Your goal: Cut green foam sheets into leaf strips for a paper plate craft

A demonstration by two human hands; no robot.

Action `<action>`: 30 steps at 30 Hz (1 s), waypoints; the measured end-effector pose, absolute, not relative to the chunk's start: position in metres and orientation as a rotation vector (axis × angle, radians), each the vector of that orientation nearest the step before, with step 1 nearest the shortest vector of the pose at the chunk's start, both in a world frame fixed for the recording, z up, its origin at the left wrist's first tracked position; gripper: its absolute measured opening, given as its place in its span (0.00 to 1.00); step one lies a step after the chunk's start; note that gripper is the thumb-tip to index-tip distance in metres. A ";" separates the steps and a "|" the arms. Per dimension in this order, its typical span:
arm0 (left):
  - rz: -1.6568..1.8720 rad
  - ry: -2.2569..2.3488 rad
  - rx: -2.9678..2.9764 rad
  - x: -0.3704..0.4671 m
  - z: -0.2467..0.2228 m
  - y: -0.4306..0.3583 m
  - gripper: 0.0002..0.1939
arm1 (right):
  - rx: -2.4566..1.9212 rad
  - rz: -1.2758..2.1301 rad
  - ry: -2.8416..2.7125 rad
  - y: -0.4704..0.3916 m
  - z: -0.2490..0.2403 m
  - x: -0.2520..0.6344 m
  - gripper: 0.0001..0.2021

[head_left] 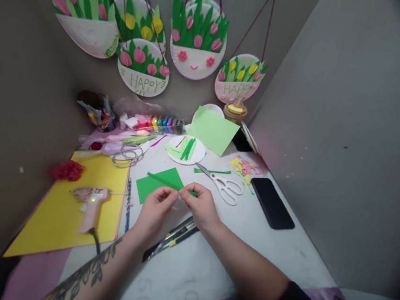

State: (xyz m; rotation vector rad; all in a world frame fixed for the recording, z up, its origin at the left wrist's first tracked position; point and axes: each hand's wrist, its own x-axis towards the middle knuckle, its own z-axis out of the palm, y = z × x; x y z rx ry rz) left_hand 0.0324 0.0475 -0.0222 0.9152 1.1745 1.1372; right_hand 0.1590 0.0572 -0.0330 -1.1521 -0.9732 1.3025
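Observation:
My right hand (203, 207) is closed on a narrow green paper strip (162, 180), which sticks out to the left past its fingertips. Close beside it, my left hand (157, 205) is in a pinch, its fingertips meeting those of the right. Whatever the left fingers hold is too small to make out. Beneath the strip lies a green paper sheet (145, 189). White-handled scissors (223, 185) rest to the right, near another thin green strip (215, 172). Just below my hands is a utility knife (175, 236).
A white plate (200, 156) holds cut green strips. At left, a pink glue gun (94, 208) lies on yellow paper (47, 221). A black phone (272, 204) is at right, with paper scraps (244, 167) behind it. Decorated paper-plate baskets (195, 63) hang on the wall.

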 end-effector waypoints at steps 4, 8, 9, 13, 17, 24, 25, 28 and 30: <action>1.173 1.197 0.889 0.030 -0.026 0.050 0.16 | -1.178 1.314 -1.024 0.055 -0.029 0.158 0.10; 1.268 1.215 0.876 0.024 -0.023 0.053 0.17 | -1.217 1.266 -1.192 0.056 -0.021 0.164 0.09; 1.300 1.212 0.836 0.021 -0.021 0.056 0.16 | -1.243 1.186 -1.304 0.058 -0.018 0.170 0.08; 1.400 1.166 0.662 0.007 -0.012 0.067 0.18 | -1.649 0.547 -1.816 0.071 -0.011 0.222 0.06; 1.427 1.104 0.543 -0.001 -0.007 0.072 0.20 | -2.196 0.363 -1.920 0.083 -0.017 0.282 0.04; 1.396 1.064 0.492 -0.001 -0.011 0.073 0.21 | -2.177 0.490 -2.024 0.085 -0.033 0.302 0.16; 1.400 1.067 0.490 -0.003 -0.013 0.074 0.21 | -2.194 0.483 -2.003 0.085 -0.033 0.301 0.16; 1.422 1.081 0.467 -0.009 -0.020 0.079 0.20 | -2.163 0.550 -1.874 0.085 -0.027 0.301 0.10; 1.453 1.090 0.475 -0.013 -0.023 0.083 0.19 | -2.004 0.693 -1.730 0.085 -0.021 0.300 0.10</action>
